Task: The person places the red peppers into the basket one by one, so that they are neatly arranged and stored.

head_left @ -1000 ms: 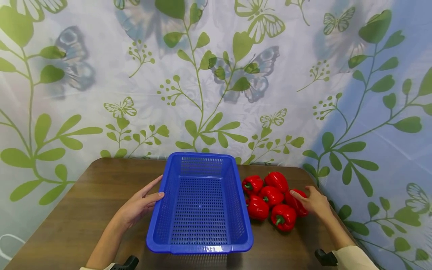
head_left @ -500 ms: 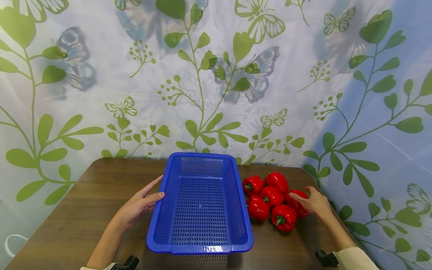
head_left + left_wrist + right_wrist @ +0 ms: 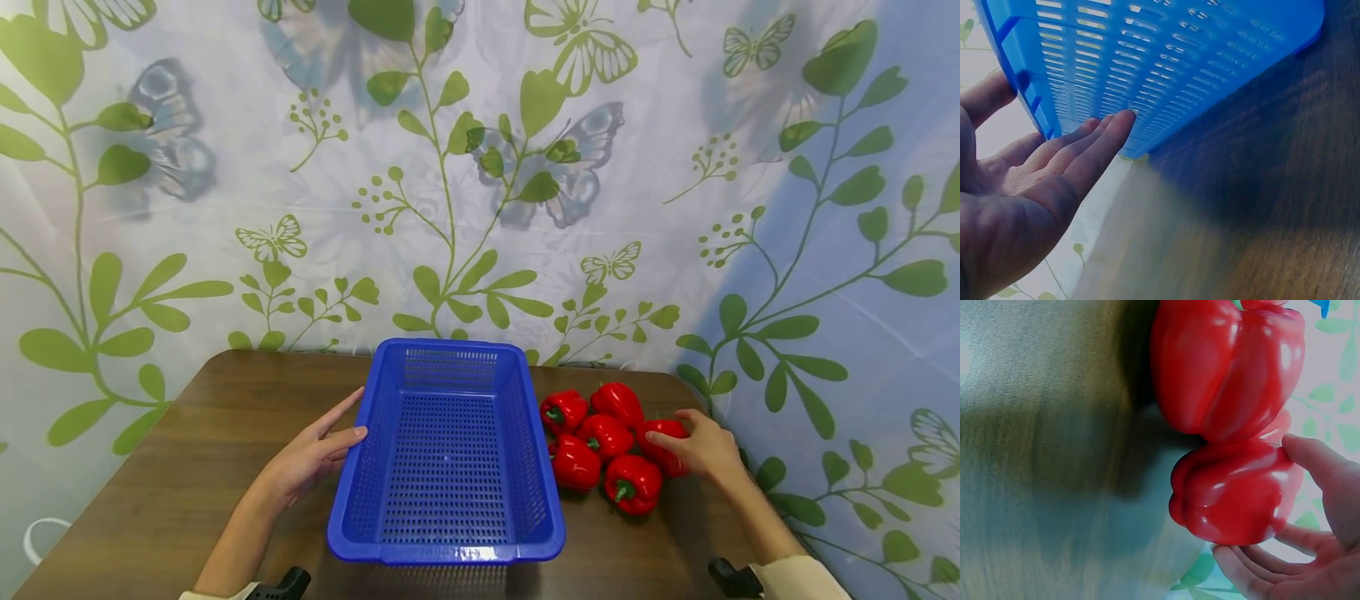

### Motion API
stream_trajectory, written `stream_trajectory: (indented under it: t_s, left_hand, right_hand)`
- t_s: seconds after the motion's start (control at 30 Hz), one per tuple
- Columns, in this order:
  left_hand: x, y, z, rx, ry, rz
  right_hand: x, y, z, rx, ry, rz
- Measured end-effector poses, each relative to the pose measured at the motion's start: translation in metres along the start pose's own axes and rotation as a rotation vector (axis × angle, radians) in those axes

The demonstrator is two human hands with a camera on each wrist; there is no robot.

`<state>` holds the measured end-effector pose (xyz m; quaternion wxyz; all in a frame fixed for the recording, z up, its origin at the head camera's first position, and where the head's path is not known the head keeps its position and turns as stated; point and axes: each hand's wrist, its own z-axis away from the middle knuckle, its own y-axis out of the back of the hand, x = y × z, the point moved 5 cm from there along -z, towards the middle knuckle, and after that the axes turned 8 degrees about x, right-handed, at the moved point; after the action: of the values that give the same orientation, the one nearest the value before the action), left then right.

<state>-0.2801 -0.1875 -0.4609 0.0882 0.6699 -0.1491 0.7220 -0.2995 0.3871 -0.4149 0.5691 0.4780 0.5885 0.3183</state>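
Note:
A blue perforated plastic basket (image 3: 446, 467) stands on the table with nothing in it. My left hand (image 3: 315, 454) is at its left side, thumb at the rim and straight fingers (image 3: 1094, 147) along the outside of the slotted wall. On the right, my right hand (image 3: 705, 446) holds the outermost red bell pepper (image 3: 666, 442), thumb on one side and fingers curled round the other. In the right wrist view this glossy bell pepper (image 3: 1235, 494) lies against a larger-looking neighbour (image 3: 1225, 369). Several other red bell peppers (image 3: 606, 437) with green stems cluster beside the basket.
The brown wooden table (image 3: 172, 492) has a rounded back right corner near my right hand. A curtain (image 3: 315, 183) with leaves and butterflies hangs close behind the table and along the right. A white loop (image 3: 33, 542) shows at the lower left.
The right hand has shifted slightly up and right, and the bell pepper in its grip has moved a little with it. The left hand and basket have stayed in place.

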Motion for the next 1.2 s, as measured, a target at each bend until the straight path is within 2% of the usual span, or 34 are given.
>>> stream_trajectory:
  t_s: [0.33,0.57,1.2]
  left_hand:
    - [0.001,-0.002,0.000,0.007,-0.011,0.001]
    - [0.001,-0.002,0.000,0.003,-0.015,0.006]
    - [0.001,-0.001,0.001,0.017,-0.021,-0.014]
  right_hand:
    - [-0.015,0.013,0.002,0.020,0.033,-0.016]
    - [-0.027,0.020,0.004,0.065,0.086,-0.036]
    - [-0.059,0.034,0.005,0.100,0.149,-0.070]
